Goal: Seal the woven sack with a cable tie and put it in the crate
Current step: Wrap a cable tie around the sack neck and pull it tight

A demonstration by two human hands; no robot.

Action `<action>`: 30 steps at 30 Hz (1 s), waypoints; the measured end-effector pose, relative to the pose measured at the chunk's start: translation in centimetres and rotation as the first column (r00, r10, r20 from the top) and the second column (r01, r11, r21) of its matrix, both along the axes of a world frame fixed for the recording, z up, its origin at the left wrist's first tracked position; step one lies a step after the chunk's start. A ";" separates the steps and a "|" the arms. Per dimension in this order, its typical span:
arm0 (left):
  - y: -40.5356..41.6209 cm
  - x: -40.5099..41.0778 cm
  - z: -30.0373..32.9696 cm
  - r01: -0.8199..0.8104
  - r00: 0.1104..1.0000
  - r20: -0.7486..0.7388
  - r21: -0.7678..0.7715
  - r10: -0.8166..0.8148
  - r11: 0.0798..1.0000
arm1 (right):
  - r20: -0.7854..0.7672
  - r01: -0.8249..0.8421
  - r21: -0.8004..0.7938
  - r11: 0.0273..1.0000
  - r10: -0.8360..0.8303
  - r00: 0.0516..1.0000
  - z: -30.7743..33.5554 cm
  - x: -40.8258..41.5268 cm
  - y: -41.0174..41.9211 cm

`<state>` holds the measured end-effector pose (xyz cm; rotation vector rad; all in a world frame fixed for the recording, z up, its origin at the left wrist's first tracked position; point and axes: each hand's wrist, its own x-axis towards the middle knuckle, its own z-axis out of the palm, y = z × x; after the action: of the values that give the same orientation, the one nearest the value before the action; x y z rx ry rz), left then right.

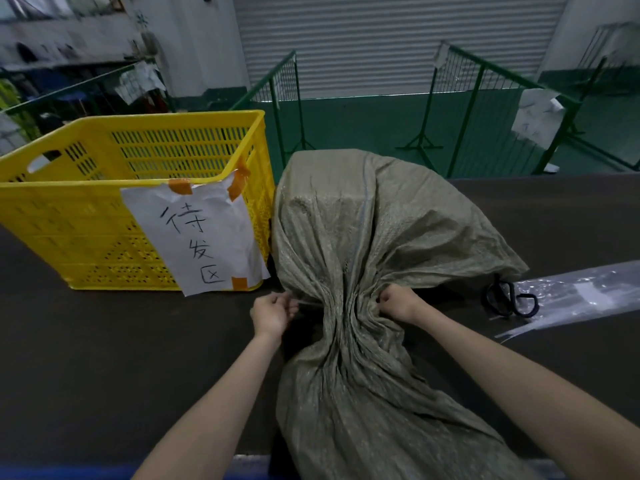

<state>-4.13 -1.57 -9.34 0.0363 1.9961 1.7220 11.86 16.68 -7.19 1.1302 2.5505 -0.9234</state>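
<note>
Woven sack (349, 244), grey-green and coarse-textured, lies on the dark matte table (104, 358) directly before me, just right of the yellow crate (86, 216). Its far portion bulges over blocky contents; its fabric is gathered into a narrow pleated neck near the middle, and the loose mouth fans out flat toward the near table edge.

I see my left hand (272, 311) at the left side of the neck, fingers curled tightly, pinching a thin pale cable tie (306, 301) that runs from the fist to the gathered fabric. My right hand (398, 301) sits at the right side of the neck, fingers curled in a fist against the pleats; whether it grips the tie's other end or only the cloth, I cannot tell.

The crate is rigid perforated plastic with slotted walls and a cut-out handle. 1 white paper sign (197, 233) with handwritten black characters is fixed to its near wall by orange tape.

Right of the sack lie a clear, crinkled plastic bag (581, 296) and a looped black object (509, 299), partly overlapping it. Green wire-mesh barriers (485, 88) stand beyond the table.
</note>
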 end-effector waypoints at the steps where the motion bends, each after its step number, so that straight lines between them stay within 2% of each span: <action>1: -0.2 -0.6 0.3 -0.003 1.000 -0.027 -0.003 0.003 1.000 | 0.015 0.000 -0.002 1.000 0.000 1.000 0.3 0.2 0.4; 5: -0.3 -2.9 1.7 -0.050 0.993 -0.109 0.007 0.050 0.999 | 0.068 -0.015 0.021 1.000 0.014 0.998 2.1 0.9 1.4; 8: 0.2 -4.1 3.1 -0.060 0.985 -0.164 0.018 0.062 0.998 | 0.099 -0.011 0.130 0.991 -0.002 0.995 3.1 1.1 1.8; 11: 1.3 -4.6 4.4 -0.038 0.978 -0.204 0.031 0.044 0.999 | 0.074 0.029 0.133 0.991 -0.039 0.997 3.9 0.6 2.1; 16: 2.9 -4.2 6.2 0.003 0.938 -0.346 0.065 0.020 0.998 | -0.142 0.229 -0.023 0.973 -0.230 0.963 5.1 -0.2 2.5; 19: 3.7 -3.2 7.2 0.049 0.895 -0.447 0.067 -0.014 0.997 | -0.304 0.290 -0.284 0.914 -0.372 0.877 5.3 -0.5 2.7; 22: 4.6 -2.2 8.1 0.125 0.844 -0.529 0.036 -0.087 0.992 | -0.411 0.294 -0.459 0.838 -0.494 0.766 5.6 -0.7 3.1; 30: 6.7 -0.8 9.0 0.246 0.636 -0.716 -0.165 -0.288 0.955 | -0.553 0.176 -0.604 0.777 -0.567 0.610 5.6 -0.7 2.7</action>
<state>-4.91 5.13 -0.33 1.1340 2.4019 1.5772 11.16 19.35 -1.58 1.3535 2.2701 -2.4086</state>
